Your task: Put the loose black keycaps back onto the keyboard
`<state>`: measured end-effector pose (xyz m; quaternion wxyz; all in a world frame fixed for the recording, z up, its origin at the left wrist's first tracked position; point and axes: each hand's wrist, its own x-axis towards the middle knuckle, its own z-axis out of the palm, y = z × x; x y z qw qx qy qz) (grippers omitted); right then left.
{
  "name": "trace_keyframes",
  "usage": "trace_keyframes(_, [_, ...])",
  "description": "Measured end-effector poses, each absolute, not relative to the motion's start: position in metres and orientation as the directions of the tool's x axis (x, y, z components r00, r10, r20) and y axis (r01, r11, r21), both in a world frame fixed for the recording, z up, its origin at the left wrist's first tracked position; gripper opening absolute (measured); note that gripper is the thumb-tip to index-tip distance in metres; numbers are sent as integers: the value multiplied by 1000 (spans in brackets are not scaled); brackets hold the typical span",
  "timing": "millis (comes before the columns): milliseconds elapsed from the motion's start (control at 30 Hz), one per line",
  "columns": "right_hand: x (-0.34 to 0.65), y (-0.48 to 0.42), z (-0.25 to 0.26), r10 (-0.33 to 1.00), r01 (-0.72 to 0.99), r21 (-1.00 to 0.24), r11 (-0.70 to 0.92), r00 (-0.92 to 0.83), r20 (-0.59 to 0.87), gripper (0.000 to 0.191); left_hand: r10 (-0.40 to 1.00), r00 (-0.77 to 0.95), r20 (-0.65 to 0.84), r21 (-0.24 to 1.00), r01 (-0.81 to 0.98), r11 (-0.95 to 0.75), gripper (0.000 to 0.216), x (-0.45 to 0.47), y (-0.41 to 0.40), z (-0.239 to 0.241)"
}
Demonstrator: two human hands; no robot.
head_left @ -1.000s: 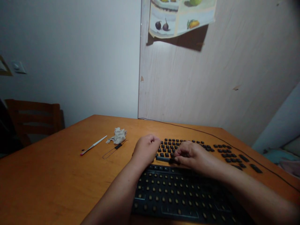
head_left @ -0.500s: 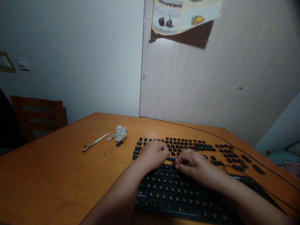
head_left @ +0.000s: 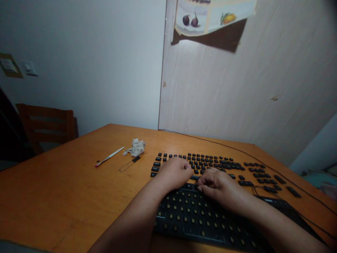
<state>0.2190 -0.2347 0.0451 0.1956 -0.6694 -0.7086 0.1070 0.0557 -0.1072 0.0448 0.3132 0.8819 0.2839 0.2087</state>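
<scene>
Stick [head_left: 110, 157], white, pink-tipped: well left of the left hand.
Wire tool [head_left: 135, 159] and cloth [head_left: 137, 147], crumpled: between stick and left hand.
Left hand [head_left: 176, 171]: fingers curled, at the far edge of the keyboard [head_left: 193, 212]; grip cannot be told.
Keyboard: under and nearer than both hands, mostly stripped.
Long key [head_left: 195, 177]: between the hands.
Keycaps [head_left: 155, 169]: rows beyond both hands.
Right hand [head_left: 217, 184]: thumb and forefinger together; contents hidden.

Right hand [head_left: 219, 188] partly hides the keyboard [head_left: 196, 213]; the poster [head_left: 206, 21] is cropped.
</scene>
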Motion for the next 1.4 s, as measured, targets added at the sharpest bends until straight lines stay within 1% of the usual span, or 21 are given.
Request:
trace_keyframes(300, [212,-238,51,993,929,-362,81,-45,107,12,620,760,196,653,371,-661,23,56,-108,43])
trace_keyframes(500, [210,-236,52,992,936,-339,90,-55,113,12,625,762,167,655,388,-648,22,56,-110,45])
trace_keyframes(900, [204,-235,54,994,946,-318,56,-24,103,10,619,759,205,641,373,-670,26,58,-110,41])
trace_keyframes(1000, [206,-235,51,994,943,-329,53,-20,105,9,617,761,200,635,379,-673,25,58,-110,41])
trace_keyframes(1233, [208,-232,48,997,914,-405,15,20,80,10,627,756,188,656,379,-653,21,57,-112,44])
trace_keyframes(1400, [209,-231,47,997,893,-450,-1,34,65,11,636,752,173,647,401,-649,21,57,-113,45])
